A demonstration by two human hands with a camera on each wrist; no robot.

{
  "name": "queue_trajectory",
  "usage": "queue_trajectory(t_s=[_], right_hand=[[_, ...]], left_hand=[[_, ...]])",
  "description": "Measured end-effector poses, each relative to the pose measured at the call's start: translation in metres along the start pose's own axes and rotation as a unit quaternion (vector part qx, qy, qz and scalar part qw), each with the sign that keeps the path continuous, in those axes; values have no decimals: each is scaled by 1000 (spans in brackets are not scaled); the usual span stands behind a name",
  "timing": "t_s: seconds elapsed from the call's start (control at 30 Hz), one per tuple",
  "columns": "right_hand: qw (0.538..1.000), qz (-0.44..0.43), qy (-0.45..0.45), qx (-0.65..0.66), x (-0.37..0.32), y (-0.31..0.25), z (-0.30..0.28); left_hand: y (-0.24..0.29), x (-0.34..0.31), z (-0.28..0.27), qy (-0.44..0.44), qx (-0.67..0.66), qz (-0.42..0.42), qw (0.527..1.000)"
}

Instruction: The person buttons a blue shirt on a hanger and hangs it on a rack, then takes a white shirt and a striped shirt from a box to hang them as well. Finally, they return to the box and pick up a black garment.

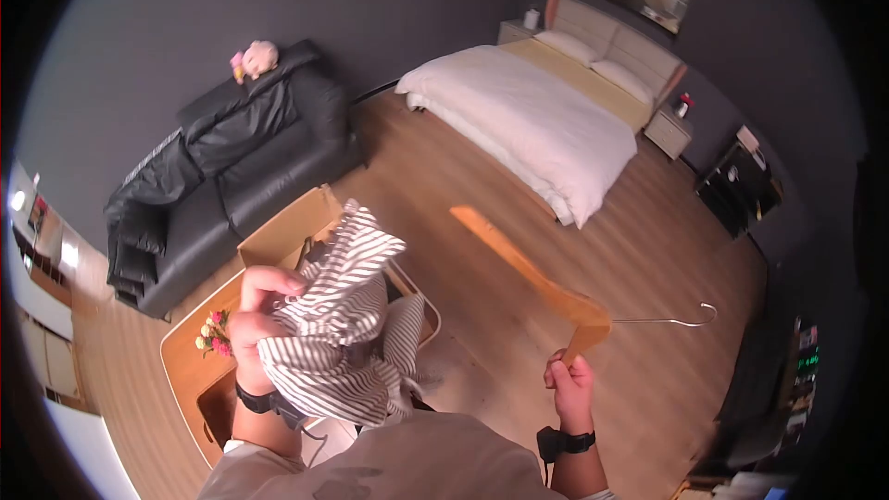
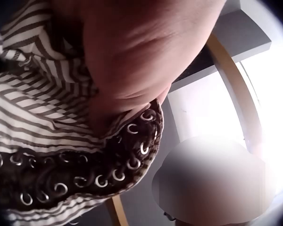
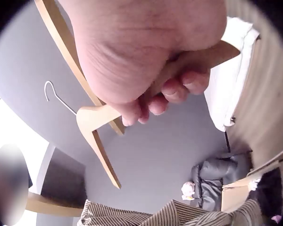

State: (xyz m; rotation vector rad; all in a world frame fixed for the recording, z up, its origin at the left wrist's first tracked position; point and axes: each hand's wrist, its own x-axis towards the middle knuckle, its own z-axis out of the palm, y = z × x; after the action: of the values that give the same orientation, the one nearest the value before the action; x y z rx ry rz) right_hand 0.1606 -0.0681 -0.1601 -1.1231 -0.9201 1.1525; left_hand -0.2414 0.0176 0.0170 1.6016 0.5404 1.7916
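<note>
My left hand (image 1: pixel 255 324) grips a bunched brown-and-white striped garment (image 1: pixel 347 315), which hangs in loose folds in front of my chest. In the left wrist view, a dark band (image 2: pixel 85 176) with several silvery rings runs along the cloth below the hand. Out to the right, my right hand (image 1: pixel 569 384) holds a wooden clothes hanger (image 1: pixel 523 264) by one arm, its metal hook (image 1: pixel 676 320) pointing right. The right wrist view shows those fingers (image 3: pixel 174 89) curled round the wood. Hanger and garment are apart.
Below the garment stands a wooden table (image 1: pixel 181 352) with a pale rim, bearing a small bunch of flowers (image 1: pixel 215 333) and an open cardboard box (image 1: pixel 287 227). Beyond are a black sofa (image 1: pixel 255 181) and a bed (image 1: pixel 528 120). Wooden floor (image 1: pixel 417 167) lies between them.
</note>
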Motion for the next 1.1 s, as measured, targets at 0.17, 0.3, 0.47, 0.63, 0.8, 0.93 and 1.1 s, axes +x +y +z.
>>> queue_trajectory(t_s=[0.17, 0.3, 0.47, 0.63, 0.8, 0.93, 1.1], right_hand=[[997, -38, -9, 60, -50, -18, -58], [998, -16, -12, 53, -68, -25, -85], [994, 70, -64, -46, -91, 14, -111], [991, 115, -33, 60, -120, 15, -93], [953, 114, 218, 178, -126, -16, -102], [948, 28, 274, 162, -130, -20, -123], [943, -16, 329, 35, -124, -44, -102]], left_hand=[[-9, -27, 99, -233, -29, -29, 972], [6, -53, 174, -269, -73, -71, 958], [16, -58, 209, -133, -56, -52, 988], [-7, -40, 184, -247, 163, -36, 955], [-60, -60, 136, -297, 230, -139, 916], [-80, -86, 102, -322, 185, -173, 912], [-85, -97, 72, -338, 157, -188, 909]])
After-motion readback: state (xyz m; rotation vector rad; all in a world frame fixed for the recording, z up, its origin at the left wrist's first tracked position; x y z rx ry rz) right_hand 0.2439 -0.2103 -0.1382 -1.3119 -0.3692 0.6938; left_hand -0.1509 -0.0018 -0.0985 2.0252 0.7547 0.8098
